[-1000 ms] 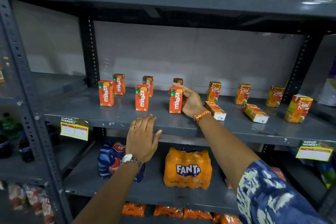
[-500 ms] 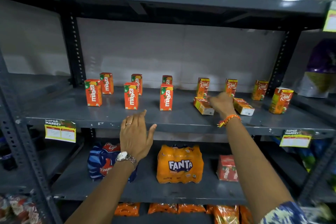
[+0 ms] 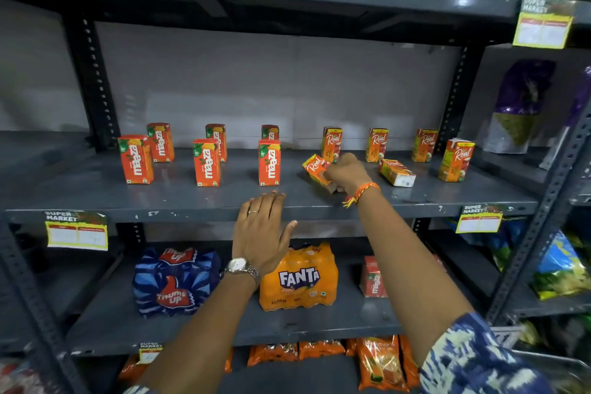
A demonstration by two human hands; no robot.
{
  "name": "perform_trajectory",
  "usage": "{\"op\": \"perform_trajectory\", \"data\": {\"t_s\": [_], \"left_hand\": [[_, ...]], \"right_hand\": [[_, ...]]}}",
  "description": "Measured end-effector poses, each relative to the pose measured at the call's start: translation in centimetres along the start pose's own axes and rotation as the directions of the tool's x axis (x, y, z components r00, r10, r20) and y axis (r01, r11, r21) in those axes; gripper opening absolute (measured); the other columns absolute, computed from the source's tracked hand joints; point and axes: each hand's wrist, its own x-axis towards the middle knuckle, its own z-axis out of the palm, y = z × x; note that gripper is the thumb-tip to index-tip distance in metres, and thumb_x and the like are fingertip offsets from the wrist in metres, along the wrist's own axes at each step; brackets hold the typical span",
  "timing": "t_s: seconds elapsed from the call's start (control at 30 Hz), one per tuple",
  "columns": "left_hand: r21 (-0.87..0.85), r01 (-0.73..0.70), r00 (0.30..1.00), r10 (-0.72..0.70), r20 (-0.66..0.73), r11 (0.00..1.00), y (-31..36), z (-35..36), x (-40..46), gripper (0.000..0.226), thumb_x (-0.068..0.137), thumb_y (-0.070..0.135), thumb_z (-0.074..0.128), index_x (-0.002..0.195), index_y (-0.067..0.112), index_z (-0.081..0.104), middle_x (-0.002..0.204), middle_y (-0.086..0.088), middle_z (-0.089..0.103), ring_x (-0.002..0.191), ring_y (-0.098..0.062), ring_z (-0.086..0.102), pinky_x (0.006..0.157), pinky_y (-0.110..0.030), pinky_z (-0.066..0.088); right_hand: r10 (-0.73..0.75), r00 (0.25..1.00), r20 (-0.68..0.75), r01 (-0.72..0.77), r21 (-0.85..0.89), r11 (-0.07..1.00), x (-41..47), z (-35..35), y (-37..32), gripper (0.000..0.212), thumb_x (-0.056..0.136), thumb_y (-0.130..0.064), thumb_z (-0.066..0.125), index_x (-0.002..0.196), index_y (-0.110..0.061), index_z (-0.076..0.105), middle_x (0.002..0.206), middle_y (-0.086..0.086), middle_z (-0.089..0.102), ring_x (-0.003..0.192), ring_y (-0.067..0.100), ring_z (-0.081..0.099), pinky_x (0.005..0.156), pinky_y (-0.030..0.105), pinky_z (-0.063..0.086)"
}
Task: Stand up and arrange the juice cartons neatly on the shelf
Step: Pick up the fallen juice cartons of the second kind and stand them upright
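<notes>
Several orange Maaza cartons (image 3: 207, 162) stand upright in two rows on the left half of the grey middle shelf (image 3: 179, 201). On the right half, several Real cartons (image 3: 456, 159) stand upright. One Real carton (image 3: 396, 172) lies flat on its side. My right hand (image 3: 343, 173) is shut on another Real carton (image 3: 315, 168), which is tilted with one end off the shelf. My left hand (image 3: 260, 230) is open, fingers resting on the shelf's front edge, holding nothing.
Below are a Thums Up pack (image 3: 174, 281), a Fanta pack (image 3: 299, 277) and a small Maaza pack (image 3: 372, 278). Snack bags (image 3: 380, 361) fill the bottom shelf. Price tags (image 3: 76, 230) hang from the shelf edge. Bagged goods (image 3: 518, 105) sit at right.
My right hand left the front Maaza carton, moved right, and closed on a lying Real carton, tipping it up. My left hand stayed on the shelf edge. The camera shifted right.
</notes>
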Motion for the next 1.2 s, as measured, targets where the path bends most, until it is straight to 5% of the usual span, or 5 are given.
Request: {"op": "perform_trajectory", "data": {"t_s": [0.17, 0.33, 0.6, 0.9, 1.2], "left_hand": [[0.0, 0.019, 1.0, -0.019, 0.002, 1.0, 0.3, 0.0, 0.0, 0.057, 0.097, 0.054, 0.034, 0.137, 0.017, 0.05, 0.137, -0.003, 0.057, 0.122, -0.023, 0.052, 0.106, -0.041, 0.036], [-0.004, 0.023, 1.0, -0.023, 0.007, 1.0, 0.4, -0.1, -0.1, 0.057, 0.097, 0.053, 0.036, 0.136, 0.016, 0.051, 0.137, -0.004, 0.057, 0.121, -0.024, 0.053, 0.106, -0.041, 0.035], [-0.036, 0.024, 1.0, -0.023, 0.015, 0.999, 0.4, -0.4, -0.1, 0.06, 0.098, 0.054, 0.032, 0.139, 0.016, 0.049, 0.141, -0.005, 0.055, 0.127, -0.025, 0.051, 0.111, -0.043, 0.033], [-0.037, 0.034, 0.998, -0.032, 0.05, 0.999, 0.4, -0.9, -0.1, 0.065, 0.097, 0.057, 0.025, 0.143, 0.016, 0.047, 0.145, -0.004, 0.052, 0.132, -0.024, 0.049, 0.115, -0.043, 0.029], [-0.05, 0.025, 0.999, -0.023, 0.045, 0.998, 0.6, -1.3, -0.1, 0.063, 0.097, 0.056, 0.029, 0.14, 0.015, 0.05, 0.143, -0.005, 0.055, 0.129, -0.024, 0.052, 0.112, -0.044, 0.035]], "right_hand": [[0.04, 0.992, 0.118, -0.099, 0.552, 0.828, -1.5, -1.3, -0.1, 0.017, 0.089, -0.003, 0.065, 0.103, 0.0, 0.057, 0.081, 0.014, 0.065, 0.067, 0.026, 0.065, 0.067, 0.04, 0.056], [-0.117, 0.987, 0.108, -0.005, 0.758, 0.653, -6.1, -4.3, -1.8, 0.009, 0.094, 0.003, 0.056, 0.087, -0.003, 0.059, 0.079, 0.01, 0.066, 0.075, 0.022, 0.061, 0.068, 0.035, 0.054], [-0.223, 0.971, -0.087, 0.213, 0.741, 0.637, -15.8, -8.1, -1.4, 0.035, 0.091, -0.007, 0.063, 0.125, 0.001, 0.058, 0.123, 0.016, 0.067, 0.112, 0.029, 0.066, 0.095, 0.044, 0.055], [-0.192, 0.966, -0.171, 0.256, 0.718, 0.648, -18.2, -8.5, -0.2, 0.04, 0.088, -0.01, 0.069, 0.126, -0.003, 0.058, 0.117, 0.01, 0.069, 0.106, 0.022, 0.069, 0.09, 0.038, 0.058], [-0.119, 0.985, -0.122, 0.17, 0.665, 0.728, -10.3, -8.1, 0.5, 0.016, 0.085, -0.006, 0.072, 0.097, -0.014, 0.066, 0.092, -0.002, 0.072, 0.078, 0.003, 0.066, 0.063, 0.01, 0.047]]}}
